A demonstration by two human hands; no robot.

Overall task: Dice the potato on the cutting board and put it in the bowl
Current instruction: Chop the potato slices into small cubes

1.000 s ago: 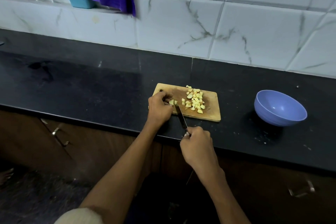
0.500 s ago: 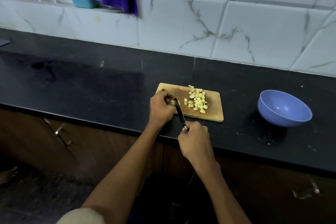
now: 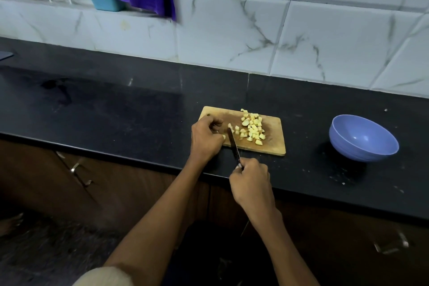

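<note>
— Where are you with the potato?

— Most of it lies as a heap of small pale-yellow potato cubes (image 3: 252, 129) on the right half of the rectangular wooden cutting board (image 3: 275, 146), which sits on the black stone desk (image 3: 116, 111). A last small yellowish potato piece (image 3: 223, 136) is at the board's left end, tucked under my left hand (image 3: 206, 138).

— And your hands?

— The left one has its fingers curled down over that last piece, pinning it to the board. The right hand (image 3: 251, 181) is clenched around the handle of the dark-bladed kitchen knife (image 3: 232, 143), with the blade lying across the board's near edge, just beside the left fingertips.

— What has changed in the last second?

— The blade has crept left, from beside a couple of loose cubes in the middle of the board towards my fingers. A little of the piece was peeking out a second ago; now only a sliver shows past my hand. I judge that dicing is nearly over, with only a cut or two left.

— And the bowl?

— The round lilac-blue plastic bowl (image 3: 364, 139) stands well apart to the right of the board, with no potato in it. So the transfer has not yet begun.
</note>
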